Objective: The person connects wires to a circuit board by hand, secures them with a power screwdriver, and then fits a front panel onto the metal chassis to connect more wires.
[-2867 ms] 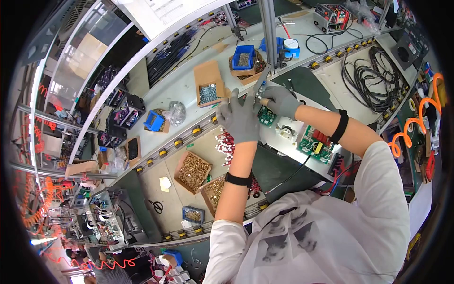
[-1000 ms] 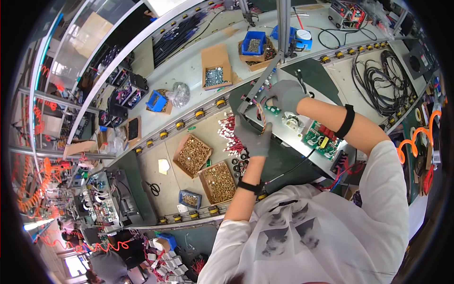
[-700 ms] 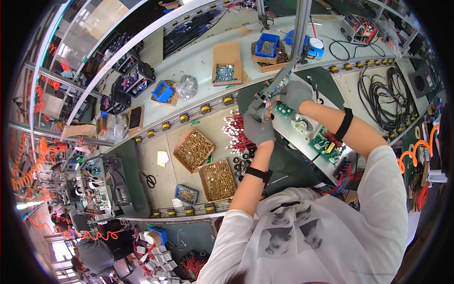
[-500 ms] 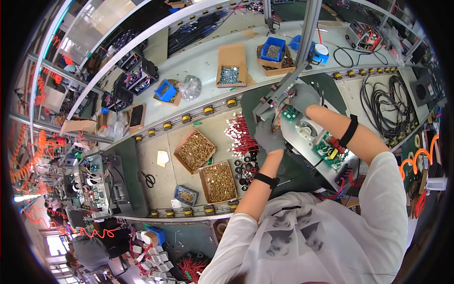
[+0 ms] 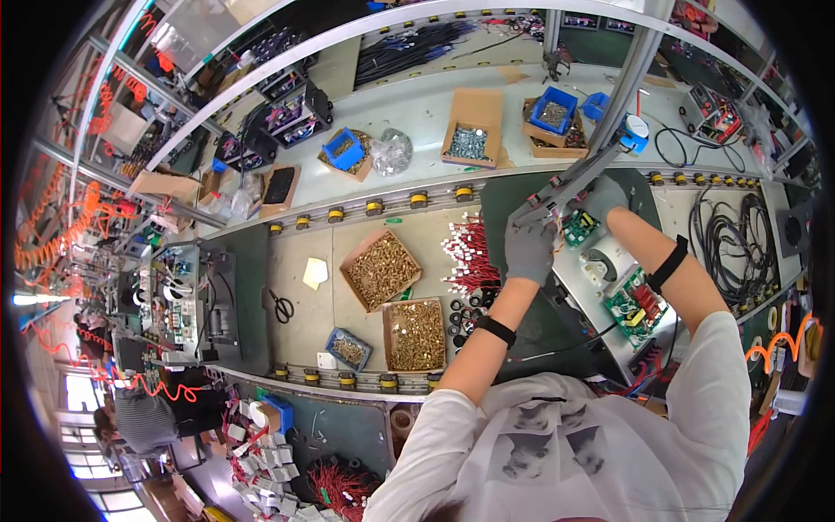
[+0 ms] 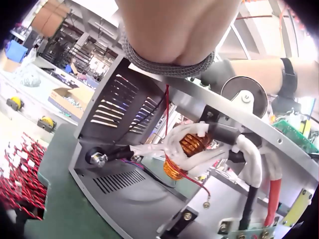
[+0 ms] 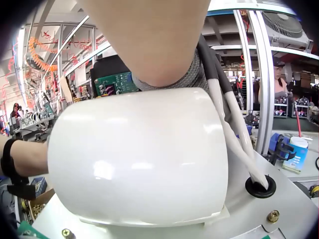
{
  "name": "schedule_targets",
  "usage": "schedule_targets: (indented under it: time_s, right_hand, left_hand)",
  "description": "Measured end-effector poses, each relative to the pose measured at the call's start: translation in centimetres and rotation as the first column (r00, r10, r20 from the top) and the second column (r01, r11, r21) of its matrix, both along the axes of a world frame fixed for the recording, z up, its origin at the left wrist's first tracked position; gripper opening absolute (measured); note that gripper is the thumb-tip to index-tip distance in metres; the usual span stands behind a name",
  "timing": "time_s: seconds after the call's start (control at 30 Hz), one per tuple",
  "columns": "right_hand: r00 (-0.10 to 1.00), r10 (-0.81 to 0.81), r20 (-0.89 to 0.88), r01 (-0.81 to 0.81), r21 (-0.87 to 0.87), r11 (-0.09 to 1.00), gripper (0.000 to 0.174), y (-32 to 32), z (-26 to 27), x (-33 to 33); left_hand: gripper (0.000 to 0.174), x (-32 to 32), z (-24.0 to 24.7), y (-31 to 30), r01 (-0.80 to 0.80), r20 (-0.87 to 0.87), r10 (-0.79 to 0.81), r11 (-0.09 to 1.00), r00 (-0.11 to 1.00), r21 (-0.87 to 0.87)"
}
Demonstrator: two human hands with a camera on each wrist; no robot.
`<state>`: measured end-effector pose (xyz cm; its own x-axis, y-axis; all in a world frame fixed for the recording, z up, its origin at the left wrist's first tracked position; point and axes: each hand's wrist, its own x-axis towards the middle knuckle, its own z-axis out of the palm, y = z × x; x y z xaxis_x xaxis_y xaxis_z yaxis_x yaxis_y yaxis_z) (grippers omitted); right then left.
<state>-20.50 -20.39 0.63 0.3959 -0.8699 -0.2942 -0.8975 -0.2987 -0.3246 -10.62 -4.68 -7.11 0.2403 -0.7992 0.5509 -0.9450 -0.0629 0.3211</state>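
Head view: the metal chassis (image 5: 570, 283) lies on the green mat (image 5: 522, 335), its long axis running from 11 o'clock to 5 o'clock. Its vented end panel (image 5: 565, 184) stands at the 11 o'clock end. Both gloved hands are at that end. The left hand (image 5: 529, 252) touches the panel's lower corner, at 9 o'clock of the chassis. The right hand (image 5: 602, 195) lies over the top edge at 1 o'clock, just beside a small green board (image 5: 578, 228). The left hand is the nearer one to the panel corner. Neither glove shows its fingers plainly, so I cannot tell whether either hand clasps anything.

Left wrist view: only the cuff shows, at 12 o'clock. The end panel fills 9 o'clock, and a copper coil (image 6: 182, 152) wrapped in white sleeving sits at centre, just below the wrist. No fingers are visible.

Right wrist view: a white cylinder (image 7: 134, 159) fills the centre below the cuff. White-sleeved wires (image 7: 234, 134) run down to 4 o'clock into a black grommet (image 7: 259, 186). The fingers are hidden.
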Motion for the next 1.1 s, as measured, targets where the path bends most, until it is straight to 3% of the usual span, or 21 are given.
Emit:
schedule_targets:
  time_s: [0.03, 0.07, 0.13, 0.17, 0.23, 0.27, 0.33, 0.47, 0.53, 0.57, 0.63, 0.67, 0.73, 0.77, 0.8, 0.87, 0.9, 0.97, 1.07, 1.1]
  right_hand:
    - [0.997, -0.064, -0.043, 0.06, -0.105, 0.993, 0.047, -0.6, -1.3, 0.3]
    - [0.997, -0.058, -0.048, 0.053, -0.101, 0.993, 0.047, -1.3, -2.2, 0.4]
    - [0.983, -0.138, -0.117, 0.121, -0.139, 0.983, 0.043, -2.5, -3.2, 0.6]
    - [0.981, -0.168, -0.099, 0.156, -0.122, 0.98, 0.038, -1.9, -1.6, 0.8]
    - [0.986, -0.134, -0.101, 0.121, -0.127, 0.985, 0.037, -2.4, -2.1, 0.6]
    - [0.99, -0.104, -0.093, 0.091, -0.134, 0.987, 0.035, -3.1, -2.5, 0.4]
    - [0.988, -0.087, -0.128, 0.07, -0.136, 0.988, 0.039, -4.0, -3.6, -0.1]
    - [0.986, -0.046, -0.16, 0.037, -0.062, 0.997, 0.046, -5.7, -5.8, -0.6]
    - [0.992, -0.06, -0.114, 0.055, -0.046, 0.997, 0.046, -4.9, -4.9, -0.3]
    - [0.992, -0.061, -0.114, 0.056, -0.045, 0.997, 0.046, -4.8, -4.8, -0.1]
    - [0.993, -0.057, -0.1, 0.049, -0.082, 0.995, 0.048, -4.6, -4.6, -0.3]
    - [0.992, -0.072, -0.101, 0.064, -0.082, 0.995, 0.048, -4.1, -3.8, -0.2]
    - [0.98, -0.099, -0.171, 0.085, -0.085, 0.993, 0.051, -2.3, -1.8, 0.5]
    - [0.982, -0.042, -0.185, 0.022, -0.107, 0.994, 0.053, -2.3, -2.1, 0.4]
    - [0.99, -0.024, -0.137, 0.009, -0.109, 0.994, 0.055, -2.9, -2.9, 0.1]
    - [0.996, -0.015, 0.087, 0.008, 0.083, 0.997, 0.057, -5.0, -5.8, -1.2]
    - [0.976, 0.033, 0.213, -0.072, 0.18, 0.981, 0.053, -4.8, -5.0, -1.5]
    - [0.981, 0.063, 0.185, -0.11, 0.254, 0.961, 0.049, -3.2, -1.2, -1.5]
    - [0.99, 0.05, 0.13, -0.067, 0.13, 0.989, 0.046, -2.1, -1.0, -1.0]
    - [0.991, 0.035, 0.131, -0.052, 0.132, 0.99, 0.046, -2.0, -1.2, -0.6]
  left_hand:
    - [0.026, 0.2, 0.3, 0.3, 0.024, -0.019, -0.023, 0.999, 1.0, 0.044]
    - [0.026, -0.2, 1.1, 0.7, 0.018, -0.024, -0.017, 0.999, 1.0, 0.047]
    - [0.023, -0.7, 1.9, 1.2, -0.08, -0.163, 0.127, 0.961, 0.978, 0.266]
    - [0.023, -1.0, 1.3, 1.0, -0.08, -0.168, 0.128, 0.96, 0.978, 0.268]
    - [0.023, -1.8, -0.6, 0.2, -0.193, -0.386, 0.248, 0.965, 0.889, 0.176]
    - [0.023, -1.8, -1.2, 0.2, -0.193, -0.395, 0.249, 0.965, 0.884, 0.177]
    - [0.023, -2.2, -2.0, 0.0, -0.147, -0.43, 0.138, 0.989, 0.892, 0.012]
    - [0.018, -2.0, -2.5, 0.6, -0.159, -0.535, 0.116, 0.987, 0.837, -0.035]
    - [0.017, -2.4, -2.6, 0.0, -0.35, -0.762, 0.214, 0.937, 0.611, -0.017]
    - [0.017, -2.6, -2.0, -0.3, -0.349, -0.762, 0.214, 0.937, 0.611, -0.016]
    - [0.019, -3.2, 0.0, -1.0, -0.43, -0.746, 0.476, 0.858, 0.465, 0.28]
    - [0.019, -3.2, 0.2, -1.4, -0.417, -0.747, 0.469, 0.865, 0.472, 0.28]
    - [0.019, -3.2, 0.5, -1.8, -0.383, -0.573, 0.37, 0.918, 0.731, 0.105]
    - [0.02, -2.6, 0.0, -1.9, -0.3, -0.214, 0.298, 0.954, 0.93, 0.024]
    - [0.02, -2.1, -0.3, -1.8, -0.268, -0.213, 0.267, 0.963, 0.94, 0.024]
    - [0.021, -1.3, -0.4, -1.7, -0.176, 0.013, 0.176, 0.978, 0.984, 0.107]
    - [0.021, -1.1, -0.1, -1.4, -0.145, 0.014, 0.144, 0.984, 0.989, 0.108]
    - [0.024, -0.7, 0.4, -0.2, -0.06, -0.008, 0.063, 0.976, 0.998, 0.207]
    - [0.043, -0.8, 0.4, 1.9, -0.056, -0.265, 0.109, 0.978, 0.958, 0.199]
    - [0.043, -1.1, 0.5, 1.9, -0.042, -0.263, 0.095, 0.979, 0.96, 0.201]
